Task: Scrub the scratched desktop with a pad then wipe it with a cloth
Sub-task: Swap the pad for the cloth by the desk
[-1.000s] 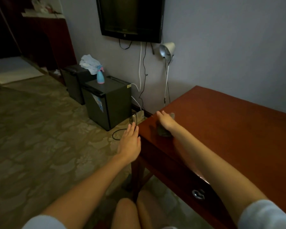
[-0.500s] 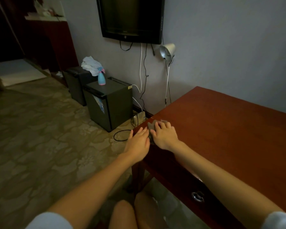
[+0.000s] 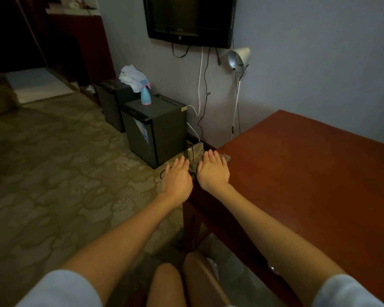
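Observation:
A reddish-brown wooden desktop (image 3: pixel 308 173) fills the right side of the head view. At its near left corner lies a dark grey cloth or pad (image 3: pixel 192 167), mostly hidden under my hands. My right hand (image 3: pixel 213 171) presses flat on it with fingers together. My left hand (image 3: pixel 178 177) lies flat beside it at the desk's left edge, fingers touching the same grey piece. Whether it is the pad or the cloth I cannot tell.
A small black fridge (image 3: pixel 155 129) with a blue spray bottle (image 3: pixel 146 96) stands left of the desk, a white cloth heap (image 3: pixel 132 77) behind it. Cables and a white power strip (image 3: pixel 195 151) lie by the wall. A clamp lamp (image 3: pixel 238 57) and TV (image 3: pixel 190 18) hang above.
My right hand slid the grey piece from further in on the desk to its left corner. My left hand came in from the side and now rests against it.

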The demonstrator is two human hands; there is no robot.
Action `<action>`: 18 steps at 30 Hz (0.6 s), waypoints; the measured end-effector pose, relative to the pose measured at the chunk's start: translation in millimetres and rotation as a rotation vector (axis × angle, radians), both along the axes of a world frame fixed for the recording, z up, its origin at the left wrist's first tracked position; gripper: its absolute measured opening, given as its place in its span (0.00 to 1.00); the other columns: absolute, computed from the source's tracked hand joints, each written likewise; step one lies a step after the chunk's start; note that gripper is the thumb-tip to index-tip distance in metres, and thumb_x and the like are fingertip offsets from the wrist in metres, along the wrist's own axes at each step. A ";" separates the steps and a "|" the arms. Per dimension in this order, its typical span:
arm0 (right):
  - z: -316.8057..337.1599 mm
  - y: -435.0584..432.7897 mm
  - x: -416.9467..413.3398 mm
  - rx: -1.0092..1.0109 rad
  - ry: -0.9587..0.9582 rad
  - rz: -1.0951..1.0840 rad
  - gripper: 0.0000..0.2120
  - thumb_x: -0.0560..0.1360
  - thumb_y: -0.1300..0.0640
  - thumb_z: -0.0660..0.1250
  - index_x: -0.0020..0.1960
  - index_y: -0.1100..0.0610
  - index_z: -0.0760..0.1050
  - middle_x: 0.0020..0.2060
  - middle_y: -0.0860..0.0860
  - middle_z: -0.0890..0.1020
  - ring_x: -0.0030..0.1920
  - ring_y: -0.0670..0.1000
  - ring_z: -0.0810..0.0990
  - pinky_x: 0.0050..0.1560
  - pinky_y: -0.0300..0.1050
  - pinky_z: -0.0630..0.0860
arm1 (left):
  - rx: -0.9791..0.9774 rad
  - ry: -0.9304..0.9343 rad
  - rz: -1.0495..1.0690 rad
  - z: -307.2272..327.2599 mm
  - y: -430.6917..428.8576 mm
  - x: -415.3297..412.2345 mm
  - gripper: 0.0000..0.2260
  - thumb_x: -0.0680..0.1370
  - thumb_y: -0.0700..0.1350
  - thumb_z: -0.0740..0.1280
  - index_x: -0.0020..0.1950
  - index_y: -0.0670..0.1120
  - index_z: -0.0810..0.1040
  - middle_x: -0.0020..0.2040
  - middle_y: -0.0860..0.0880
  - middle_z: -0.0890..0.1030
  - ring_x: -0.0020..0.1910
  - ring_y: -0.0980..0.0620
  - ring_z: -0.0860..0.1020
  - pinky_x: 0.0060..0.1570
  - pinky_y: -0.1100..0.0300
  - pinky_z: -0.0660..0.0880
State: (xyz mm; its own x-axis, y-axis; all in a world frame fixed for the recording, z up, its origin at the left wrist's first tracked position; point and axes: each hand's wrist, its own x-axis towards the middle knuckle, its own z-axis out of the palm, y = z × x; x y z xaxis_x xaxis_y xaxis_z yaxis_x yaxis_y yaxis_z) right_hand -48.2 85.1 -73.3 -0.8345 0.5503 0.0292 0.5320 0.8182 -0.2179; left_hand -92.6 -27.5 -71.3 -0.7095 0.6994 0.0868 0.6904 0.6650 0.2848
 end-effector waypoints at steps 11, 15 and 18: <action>-7.0 -109.2 -52.7 0.040 0.455 0.561 0.16 0.78 0.56 0.58 0.65 0.54 0.73 0.57 0.52 0.79 0.56 0.53 0.77 0.54 0.51 0.76 | -0.005 -0.289 0.339 -66.1 -84.6 -46.1 0.27 0.81 0.54 0.44 0.72 0.39 0.65 0.70 0.40 0.69 0.69 0.44 0.68 0.66 0.57 0.61; -118.5 -124.6 -99.2 -0.257 -0.140 0.439 0.18 0.79 0.56 0.56 0.68 0.55 0.70 0.61 0.55 0.77 0.61 0.57 0.76 0.59 0.52 0.75 | -0.038 -0.326 0.464 -134.2 -121.3 -65.1 0.18 0.81 0.48 0.58 0.70 0.46 0.68 0.67 0.44 0.73 0.64 0.44 0.73 0.60 0.52 0.70; -197.9 -114.8 -122.7 -0.363 -0.469 0.262 0.17 0.81 0.57 0.54 0.67 0.60 0.70 0.65 0.58 0.74 0.64 0.57 0.73 0.61 0.50 0.71 | -0.121 -0.399 0.526 -194.1 -145.4 -79.2 0.19 0.81 0.48 0.59 0.71 0.45 0.66 0.68 0.44 0.71 0.64 0.43 0.73 0.61 0.52 0.71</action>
State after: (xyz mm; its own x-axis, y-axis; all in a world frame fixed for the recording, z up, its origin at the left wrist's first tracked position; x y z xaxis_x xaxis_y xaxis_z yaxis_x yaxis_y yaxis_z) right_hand -171.0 -29.8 -271.2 -0.8215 0.2331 -0.5205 0.4306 0.8519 -0.2981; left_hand -171.8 -172.9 -265.4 -0.9199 0.2403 -0.3097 0.1232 0.9272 0.3536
